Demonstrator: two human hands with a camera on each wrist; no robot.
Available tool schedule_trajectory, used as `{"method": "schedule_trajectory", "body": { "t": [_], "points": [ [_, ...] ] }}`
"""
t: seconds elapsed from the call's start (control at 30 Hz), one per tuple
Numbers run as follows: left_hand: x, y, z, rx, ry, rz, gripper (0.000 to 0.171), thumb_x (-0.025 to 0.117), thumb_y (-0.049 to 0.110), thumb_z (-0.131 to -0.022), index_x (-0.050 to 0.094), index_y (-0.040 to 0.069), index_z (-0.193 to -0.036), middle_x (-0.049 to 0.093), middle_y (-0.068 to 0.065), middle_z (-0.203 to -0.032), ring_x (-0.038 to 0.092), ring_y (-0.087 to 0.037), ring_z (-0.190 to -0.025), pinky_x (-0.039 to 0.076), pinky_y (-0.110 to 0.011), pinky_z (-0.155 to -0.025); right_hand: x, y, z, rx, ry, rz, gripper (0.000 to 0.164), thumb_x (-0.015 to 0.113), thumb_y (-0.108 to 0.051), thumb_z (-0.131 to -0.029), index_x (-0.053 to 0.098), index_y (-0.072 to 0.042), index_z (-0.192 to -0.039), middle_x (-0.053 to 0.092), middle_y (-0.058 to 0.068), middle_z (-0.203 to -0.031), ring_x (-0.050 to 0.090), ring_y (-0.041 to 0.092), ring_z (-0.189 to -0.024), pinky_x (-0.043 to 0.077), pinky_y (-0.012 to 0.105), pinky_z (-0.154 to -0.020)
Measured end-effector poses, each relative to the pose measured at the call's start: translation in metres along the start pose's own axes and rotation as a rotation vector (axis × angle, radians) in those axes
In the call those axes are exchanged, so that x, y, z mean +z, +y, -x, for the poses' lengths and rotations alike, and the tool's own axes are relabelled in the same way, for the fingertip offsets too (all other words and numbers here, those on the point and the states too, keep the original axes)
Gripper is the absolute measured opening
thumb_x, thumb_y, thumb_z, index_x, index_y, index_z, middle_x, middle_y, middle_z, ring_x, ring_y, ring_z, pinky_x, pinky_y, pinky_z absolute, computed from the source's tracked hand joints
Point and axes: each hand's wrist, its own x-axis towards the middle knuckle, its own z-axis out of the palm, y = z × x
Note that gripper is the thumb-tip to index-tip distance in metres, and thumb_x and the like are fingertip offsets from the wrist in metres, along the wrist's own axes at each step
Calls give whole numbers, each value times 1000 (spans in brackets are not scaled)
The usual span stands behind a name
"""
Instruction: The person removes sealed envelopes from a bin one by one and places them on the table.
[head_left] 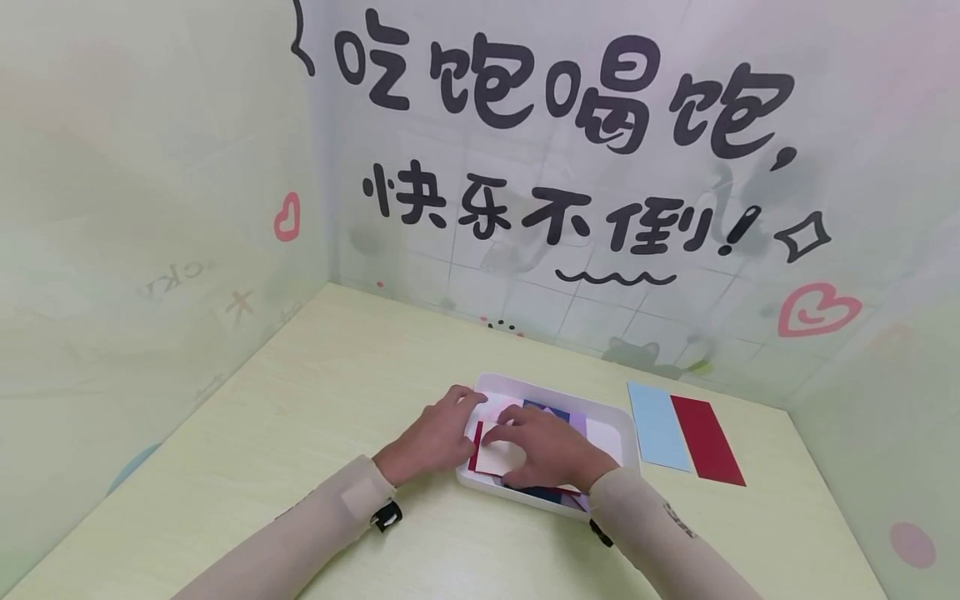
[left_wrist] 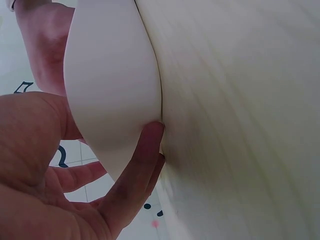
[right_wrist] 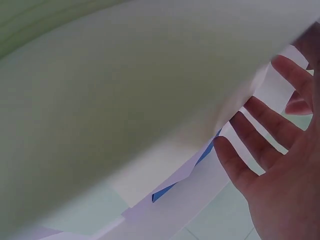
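White tray (head_left: 604,438) sits on the pale table (head_left: 300,392). Just beyond its right end, side by side: light-blue sheet (head_left: 660,426), red sheet (head_left: 707,439). Left hand (head_left: 433,433) grasps the tray's left end, some fingers against the outer wall, thumb over the rim. Right hand (head_left: 553,448) unclenched, fingers spread over a cream card (head_left: 498,458) inside; whether touching it, cannot tell. Lavender piece (head_left: 578,422) and dark-blue piece (head_left: 538,493) show past the card; narrow red strip (head_left: 479,429) along its left edge.
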Motion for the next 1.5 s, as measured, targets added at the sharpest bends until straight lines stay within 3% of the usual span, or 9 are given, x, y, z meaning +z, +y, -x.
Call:
{"method": "schedule_trajectory", "body": {
  "t": [0.27, 0.47, 0.7, 1.07, 1.27, 1.5],
  "points": [
    [1, 1, 0, 6, -6, 1, 58, 66, 8, -86, 49, 10, -141, 41, -11, -142, 60, -32, -99, 53, -36, -80, -3, 2, 1, 7, 16, -39, 51, 76, -44, -79, 61, -42, -128, 51, -7, -129, 54, 13, -108, 45, 34, -94],
    [-2, 1, 1, 28, 10, -2, 57, 66, 7, -85, 50, 8, -140, 43, -12, -141, 61, -32, -99, 52, -36, -83, -14, 6, 3, -3, 83, -46, 49, 73, -42, -80, 62, -39, -128, 51, -7, -128, 51, 12, -111, 46, 33, -91],
    [0, 2, 0, -17, -13, 19, 60, 68, 8, -86, 48, 10, -143, 41, -10, -143, 61, -27, -103, 53, -33, -82, -30, 25, 13, 116, 109, -61, 54, 79, -44, -76, 61, -42, -127, 49, -8, -133, 48, 13, -118, 46, 39, -94],
    [1, 4, 1, -39, 8, 22, 61, 67, 5, -84, 49, 11, -142, 42, -9, -143, 58, -30, -113, 52, -39, -87, -54, 81, 60, 329, 195, -91, 51, 80, -39, -79, 63, -35, -128, 50, 3, -135, 49, 30, -122, 48, 53, -90],
    [1, 5, 1, -49, 8, 18, 62, 68, 6, -84, 49, 11, -142, 42, -10, -143, 58, -30, -111, 53, -38, -84, -55, 125, 95, 385, 255, -100, 47, 78, -35, -83, 64, -25, -126, 52, 9, -131, 53, 35, -115, 45, 57, -92],
    [1, 4, 0, -34, 10, 13, 61, 66, 5, -84, 49, 12, -142, 42, -9, -143, 59, -30, -109, 54, -35, -82, -56, 166, 138, 563, 229, -131, 54, 74, -45, -86, 60, -19, -131, 48, 19, -136, 47, 44, -119, 39, 66, -93]
  ]
}}
